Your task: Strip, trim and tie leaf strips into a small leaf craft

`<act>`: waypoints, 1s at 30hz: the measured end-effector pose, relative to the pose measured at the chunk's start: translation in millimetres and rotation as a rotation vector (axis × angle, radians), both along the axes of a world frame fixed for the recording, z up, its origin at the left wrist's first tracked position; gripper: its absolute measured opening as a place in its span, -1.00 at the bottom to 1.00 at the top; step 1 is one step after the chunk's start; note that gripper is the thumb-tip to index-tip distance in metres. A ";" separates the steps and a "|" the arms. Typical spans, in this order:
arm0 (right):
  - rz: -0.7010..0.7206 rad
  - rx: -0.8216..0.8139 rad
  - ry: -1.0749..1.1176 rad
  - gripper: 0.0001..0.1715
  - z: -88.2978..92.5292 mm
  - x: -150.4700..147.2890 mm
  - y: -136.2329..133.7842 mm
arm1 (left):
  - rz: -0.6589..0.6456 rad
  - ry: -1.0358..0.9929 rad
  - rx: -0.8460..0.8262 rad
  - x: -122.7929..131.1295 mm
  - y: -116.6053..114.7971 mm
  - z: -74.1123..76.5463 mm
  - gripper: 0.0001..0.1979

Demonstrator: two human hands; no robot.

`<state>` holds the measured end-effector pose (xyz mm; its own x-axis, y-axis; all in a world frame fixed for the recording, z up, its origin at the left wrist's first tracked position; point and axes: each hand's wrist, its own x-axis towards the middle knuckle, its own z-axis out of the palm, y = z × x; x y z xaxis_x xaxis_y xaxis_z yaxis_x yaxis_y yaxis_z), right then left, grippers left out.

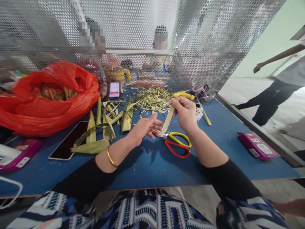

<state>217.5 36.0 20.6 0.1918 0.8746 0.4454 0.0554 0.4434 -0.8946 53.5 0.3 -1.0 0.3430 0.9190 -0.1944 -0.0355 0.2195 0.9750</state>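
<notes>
Between thumb and fingers, my right hand (184,111) pinches the upper end of a pale corn husk strip (168,118), which slants down to the left. My left hand (146,128) is open, palm turned inward, with its fingertips close to the strip's lower end; whether they touch it I cannot tell. Under the hands lie scissors (177,144) with one yellow and one red handle, their blades partly hidden. Beyond the hands is a heap of shredded husk pieces (154,98). Left of my left hand are larger green-yellow husks (91,147).
A red plastic bag (83,108) holding husks stands at the left. Near it lie a dark phone (69,141) and a purple packet (26,154). Another purple packet (258,145) sits at the right. A yellow-handled tool (183,94) lies behind my right hand. A perforated metal screen (140,28) borders the back.
</notes>
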 end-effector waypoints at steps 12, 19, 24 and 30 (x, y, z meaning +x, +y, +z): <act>-0.109 0.150 -0.160 -0.88 0.1 10.5 -3.5 | 0.304 -0.047 0.016 2.0 -1.4 8.9 -0.83; 0.327 0.521 -0.858 -0.88 -10.8 -8.9 -35.8 | 0.458 -0.108 0.065 -1.4 3.2 9.4 -0.76; 0.069 0.649 -1.013 -0.75 -25.0 -12.8 -30.5 | 0.456 -0.144 0.004 -0.4 3.8 6.7 -0.72; 0.018 0.556 -0.877 -0.80 -24.1 -10.8 -28.2 | 0.381 -0.268 -0.118 -1.4 0.5 12.3 -0.88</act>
<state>206.8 7.8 -3.5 -0.4055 0.5022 0.7638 0.5769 0.7887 -0.2123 52.1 0.8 11.3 0.0383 0.9659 -0.2560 -0.3817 0.2509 0.8896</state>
